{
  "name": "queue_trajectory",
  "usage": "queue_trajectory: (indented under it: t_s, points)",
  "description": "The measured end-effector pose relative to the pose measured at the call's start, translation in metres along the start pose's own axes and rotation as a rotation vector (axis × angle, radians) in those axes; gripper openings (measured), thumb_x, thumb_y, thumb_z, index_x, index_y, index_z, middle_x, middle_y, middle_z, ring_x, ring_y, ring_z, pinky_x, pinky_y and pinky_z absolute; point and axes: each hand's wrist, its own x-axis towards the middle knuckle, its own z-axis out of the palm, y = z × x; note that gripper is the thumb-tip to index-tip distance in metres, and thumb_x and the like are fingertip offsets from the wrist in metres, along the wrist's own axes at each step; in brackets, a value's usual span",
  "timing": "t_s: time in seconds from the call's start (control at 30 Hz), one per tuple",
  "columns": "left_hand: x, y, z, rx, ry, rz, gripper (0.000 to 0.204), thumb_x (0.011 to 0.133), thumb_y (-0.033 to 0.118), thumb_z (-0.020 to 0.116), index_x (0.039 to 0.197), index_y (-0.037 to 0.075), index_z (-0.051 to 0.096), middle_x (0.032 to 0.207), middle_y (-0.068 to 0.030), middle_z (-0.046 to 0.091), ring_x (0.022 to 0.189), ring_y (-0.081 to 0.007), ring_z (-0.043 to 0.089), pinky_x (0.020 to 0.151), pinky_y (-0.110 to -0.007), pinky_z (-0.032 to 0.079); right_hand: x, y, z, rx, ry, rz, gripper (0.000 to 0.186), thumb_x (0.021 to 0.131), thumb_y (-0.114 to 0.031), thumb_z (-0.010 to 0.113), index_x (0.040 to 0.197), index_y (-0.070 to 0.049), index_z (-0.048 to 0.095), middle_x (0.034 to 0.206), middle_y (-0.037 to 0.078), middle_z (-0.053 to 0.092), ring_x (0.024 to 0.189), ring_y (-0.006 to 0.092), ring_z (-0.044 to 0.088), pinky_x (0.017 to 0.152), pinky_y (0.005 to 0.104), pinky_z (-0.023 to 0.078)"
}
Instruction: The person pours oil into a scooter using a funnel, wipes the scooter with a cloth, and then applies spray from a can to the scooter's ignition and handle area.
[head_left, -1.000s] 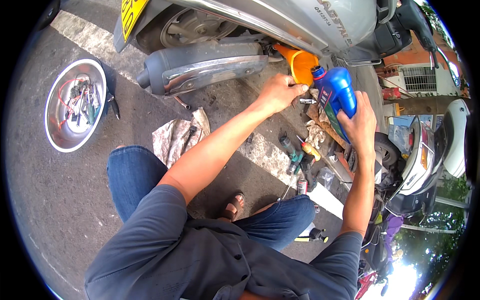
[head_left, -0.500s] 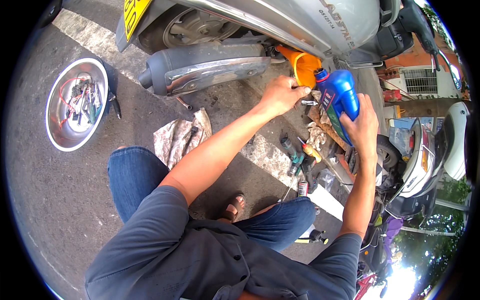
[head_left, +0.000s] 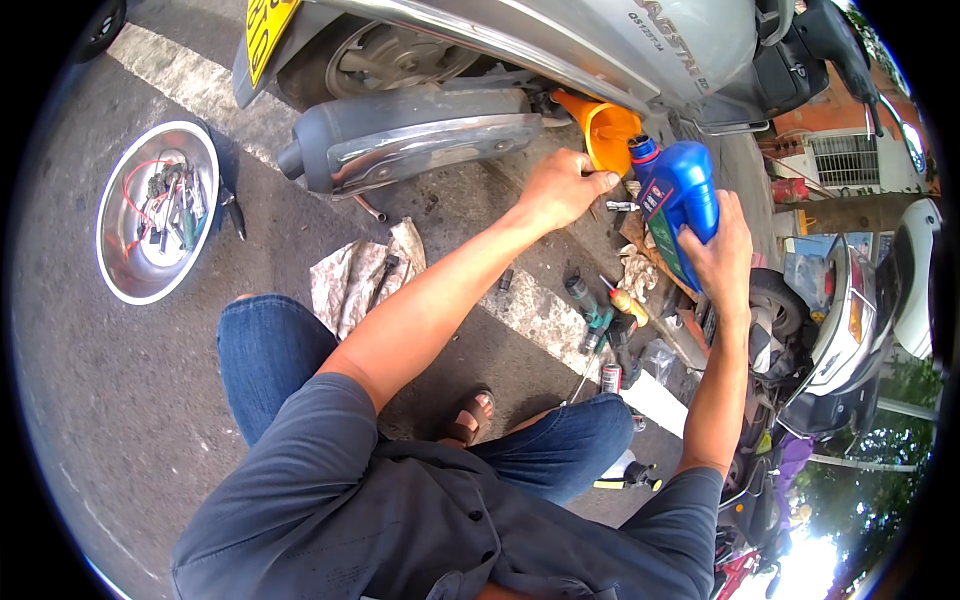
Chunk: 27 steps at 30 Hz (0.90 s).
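My left hand (head_left: 572, 190) pinches the lower rim of an orange funnel (head_left: 610, 125), whose spout points into the silver scooter (head_left: 700, 55) behind the muffler (head_left: 420, 135). A blue plastic bottle (head_left: 680, 175) is gripped in my right hand (head_left: 722, 250), tilted with its open neck at the funnel's mouth. Whether liquid is flowing, I cannot tell. Just below the hands, crumpled rags (head_left: 636, 268) and small metal parts (head_left: 622, 206) lie on the ground.
A steel bowl of tools (head_left: 112, 230) sits at left. A stained cloth (head_left: 335, 275) lies before my knee. A power tool (head_left: 590, 315), a spray can (head_left: 611, 378) and other tools lie centre-right. A white scooter (head_left: 840, 330) stands at the right edge.
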Motion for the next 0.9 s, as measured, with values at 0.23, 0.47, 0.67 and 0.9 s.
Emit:
queue_trajectory:
  t_s: [0.23, 0.47, 0.67, 0.9]
  points:
    - [0.004, 0.0, 0.0, 0.053, 0.011, 0.013, 0.033, 0.084, 0.038, 0.069, 0.089, 0.006, 0.074, 0.076, -0.0157, 0.069, 0.077, -0.03, 0.069, 0.071, -0.04, 0.051, -0.017, 0.029, 0.04, 0.235, 0.138, 0.002, 0.036, 0.069, -0.014, 0.07, 0.096, 0.001, 0.05, 0.09, 0.018, 0.049, 0.082, 0.0396, 0.055, 0.075, 0.0438, 0.045]
    - [0.004, -0.001, 0.0, 0.072, 0.011, 0.018, 0.031, 0.084, 0.037, 0.069, 0.095, 0.009, 0.075, 0.083, -0.0162, 0.071, 0.083, -0.0303, 0.07, 0.075, -0.04, 0.052, -0.027, 0.039, 0.071, 0.372, 0.261, 0.031, 0.039, 0.07, -0.016, 0.073, 0.099, 0.001, 0.054, 0.089, 0.017, 0.052, 0.081, 0.0344, 0.056, 0.075, 0.042, 0.045]
    - [0.003, -0.003, 0.001, 0.044, 0.015, 0.062, 0.031, 0.086, 0.034, 0.069, 0.092, 0.005, 0.073, 0.075, -0.0101, 0.068, 0.07, -0.0203, 0.063, 0.065, -0.034, 0.049, -0.026, 0.035, 0.065, 0.349, 0.274, -0.01, 0.037, 0.071, -0.014, 0.071, 0.1, 0.0, 0.054, 0.091, 0.016, 0.052, 0.082, 0.0344, 0.056, 0.076, 0.0418, 0.045]
    - [0.01, -0.009, 0.003, 0.06, -0.015, 0.035, 0.034, 0.085, 0.039, 0.067, 0.091, 0.006, 0.074, 0.079, -0.0166, 0.07, 0.08, -0.0317, 0.069, 0.073, -0.042, 0.051, -0.021, 0.04, 0.053, 0.267, 0.234, -0.033, 0.038, 0.07, -0.013, 0.071, 0.102, 0.001, 0.054, 0.096, 0.018, 0.052, 0.086, 0.0403, 0.058, 0.075, 0.0442, 0.047]
